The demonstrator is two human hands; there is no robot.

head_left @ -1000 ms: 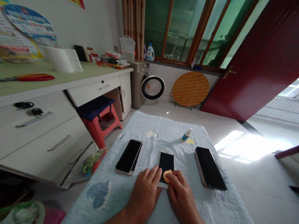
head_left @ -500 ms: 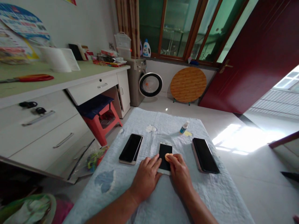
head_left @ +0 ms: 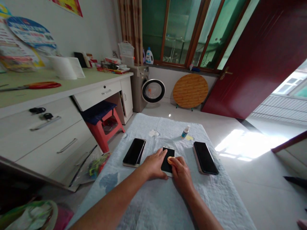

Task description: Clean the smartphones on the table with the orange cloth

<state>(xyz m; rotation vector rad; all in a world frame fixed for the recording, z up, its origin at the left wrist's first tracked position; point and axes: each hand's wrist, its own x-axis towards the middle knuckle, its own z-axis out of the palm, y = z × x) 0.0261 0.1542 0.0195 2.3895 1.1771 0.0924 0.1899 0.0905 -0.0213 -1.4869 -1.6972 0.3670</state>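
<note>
A white-framed smartphone with a dark screen lies flat on the cloth in front of me. My left hand grips it from the left, fingers along its side towards the top and thumb by the bottom edge. Pinched in my right hand is a small round orange sponge pad, pressed on the screen. To the left lies a second smartphone, apparently on top of another flat thing. A black phone in a case rests at the right. Behind them a small spray bottle stands upright.
A light blue quilted cloth covers the table. On the left stand a white desk and a red stool. Farther back are a washing machine with its door open and a round wooden tabletop.
My left hand has shifted up along the phone, its fingers now nearer the top and spread from the thumb. The sponge pad has moved slightly on the screen. The view has shifted a little.
</note>
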